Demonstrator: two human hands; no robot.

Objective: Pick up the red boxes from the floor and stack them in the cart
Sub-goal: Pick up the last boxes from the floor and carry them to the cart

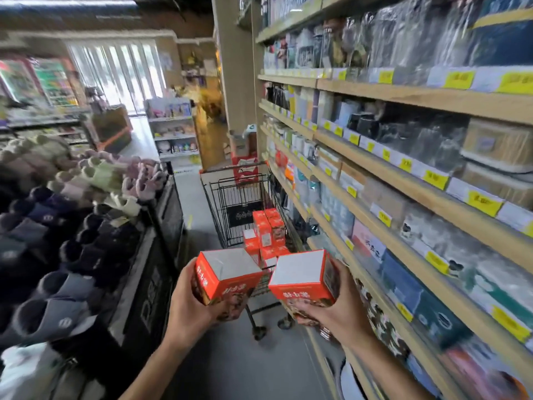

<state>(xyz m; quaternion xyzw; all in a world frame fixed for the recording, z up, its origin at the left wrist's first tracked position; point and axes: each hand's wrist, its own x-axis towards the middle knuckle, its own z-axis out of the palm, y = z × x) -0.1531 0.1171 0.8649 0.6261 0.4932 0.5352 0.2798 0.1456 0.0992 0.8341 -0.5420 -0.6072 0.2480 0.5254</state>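
Observation:
My left hand [187, 307] grips a red box [227, 277] with a white top, held in front of me at chest height. My right hand [334, 310] grips a second red box [302, 280] of the same kind, beside the first. Both boxes hover just short of the black wire cart [227, 197], which stands in the aisle ahead against the right shelving. Several red boxes [266, 230] are stacked inside the cart's basket. The lower part of that stack is hidden behind the two boxes I hold.
Wooden shelving [403, 145] packed with goods and yellow price tags lines the right side. A display of slippers [72, 212] fills the left. More red cartons [245, 168] stand beyond the cart. Grey floor [236, 365] runs between the two sides.

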